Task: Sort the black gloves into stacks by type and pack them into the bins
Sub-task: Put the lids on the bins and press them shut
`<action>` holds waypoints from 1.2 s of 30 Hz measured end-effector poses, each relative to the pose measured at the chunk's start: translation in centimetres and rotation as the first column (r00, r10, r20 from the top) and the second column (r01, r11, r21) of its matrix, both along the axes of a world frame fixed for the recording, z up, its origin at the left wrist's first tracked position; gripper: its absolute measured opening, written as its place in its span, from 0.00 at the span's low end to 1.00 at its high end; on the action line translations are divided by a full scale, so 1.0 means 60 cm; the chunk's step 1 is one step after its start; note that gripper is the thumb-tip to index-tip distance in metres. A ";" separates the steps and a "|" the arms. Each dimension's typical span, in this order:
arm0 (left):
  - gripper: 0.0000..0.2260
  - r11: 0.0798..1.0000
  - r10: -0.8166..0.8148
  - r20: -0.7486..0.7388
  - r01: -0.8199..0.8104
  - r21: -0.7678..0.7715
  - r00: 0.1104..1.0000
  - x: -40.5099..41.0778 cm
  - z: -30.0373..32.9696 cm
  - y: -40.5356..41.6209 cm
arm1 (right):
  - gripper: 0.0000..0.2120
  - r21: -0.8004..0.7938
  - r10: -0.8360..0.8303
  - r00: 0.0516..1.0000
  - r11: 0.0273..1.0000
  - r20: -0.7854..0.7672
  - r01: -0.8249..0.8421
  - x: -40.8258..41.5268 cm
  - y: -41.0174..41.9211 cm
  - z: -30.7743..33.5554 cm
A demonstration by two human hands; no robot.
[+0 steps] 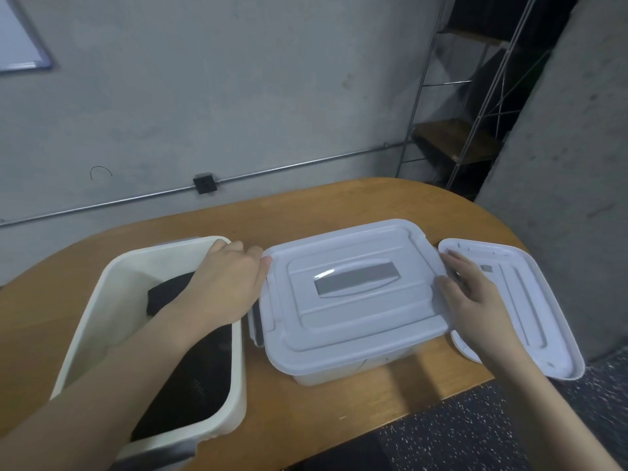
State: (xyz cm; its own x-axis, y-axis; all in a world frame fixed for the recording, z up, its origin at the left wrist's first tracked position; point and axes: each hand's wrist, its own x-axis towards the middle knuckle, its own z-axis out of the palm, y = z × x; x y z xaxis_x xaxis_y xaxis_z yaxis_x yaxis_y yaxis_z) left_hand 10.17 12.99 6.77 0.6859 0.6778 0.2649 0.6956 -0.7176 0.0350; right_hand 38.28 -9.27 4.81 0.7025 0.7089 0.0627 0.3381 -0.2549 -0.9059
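An open cream bin (105, 300) stands on the left of the table with black gloves (193, 379) lying inside it. To its right stands a second bin (339, 372) covered by a white lid (350, 321) with a grey handle. My left hand (234, 283) reaches across the open bin and holds the lid's left edge, fingers curled over it. My right hand (472, 294) rests on the lid's right edge with its fingers mostly straight. What the covered bin holds is hidden.
A second white lid (530, 300) lies upside down at the table's right edge, partly overhanging it. The wooden table (339, 205) has a rounded far edge near a grey wall. A metal shelf stands at the back right.
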 end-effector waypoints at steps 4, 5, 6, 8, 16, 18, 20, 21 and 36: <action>0.15 1.000 -0.004 -0.041 0.004 -0.008 0.999 -0.005 0.001 -0.003 | 0.17 -0.014 0.024 0.998 1.000 -0.054 -0.025 0.001 -0.002 0.006; 0.16 1.000 -0.010 -0.035 0.010 0.000 0.999 -0.006 -0.002 -0.002 | 0.17 -0.009 0.031 0.997 0.999 -0.069 -0.031 -0.001 -0.002 0.010; 0.17 1.000 -0.020 -0.031 0.020 0.014 0.999 -0.006 -0.005 -0.001 | 0.17 -0.002 0.041 0.995 0.999 -0.088 -0.041 -0.002 -0.002 0.015; 0.19 0.999 -0.025 -0.046 0.027 0.038 0.999 -0.009 -0.006 0.002 | 0.16 -0.013 0.061 0.993 0.998 -0.105 -0.063 0.000 -0.002 0.022; 0.23 0.987 -0.054 -0.075 0.064 0.145 0.996 -0.011 -0.007 0.009 | 0.22 -0.295 0.023 0.991 0.955 0.135 0.018 0.038 0.044 0.058; 0.22 0.984 -0.060 -0.059 0.069 0.163 0.996 -0.012 -0.005 0.013 | 0.22 -0.333 0.013 0.989 0.942 0.147 0.037 0.046 0.060 0.057; 0.23 0.987 -0.075 -0.043 0.080 0.142 0.996 -0.016 -0.007 0.016 | 0.19 -0.321 -0.004 0.994 0.946 0.106 0.038 0.047 0.067 0.054; 0.23 0.985 -0.090 -0.036 0.095 0.145 0.995 -0.018 -0.008 0.017 | 0.16 -0.295 -0.017 0.998 0.955 0.065 0.035 0.046 0.067 0.054; 0.26 0.965 -0.221 0.000 0.218 -0.144 0.975 -0.052 0.001 0.002 | 0.21 -0.270 -0.044 0.998 0.963 -0.049 0.029 0.048 0.060 0.043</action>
State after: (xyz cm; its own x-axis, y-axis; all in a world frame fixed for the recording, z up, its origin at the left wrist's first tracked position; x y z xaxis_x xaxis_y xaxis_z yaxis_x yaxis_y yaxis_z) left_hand 7.08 13.12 6.84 0.8255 0.5400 0.1643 0.5228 -0.8412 0.1377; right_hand 41.18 -5.64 7.37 0.7255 0.6681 -0.1653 0.2762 -0.5026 -0.8192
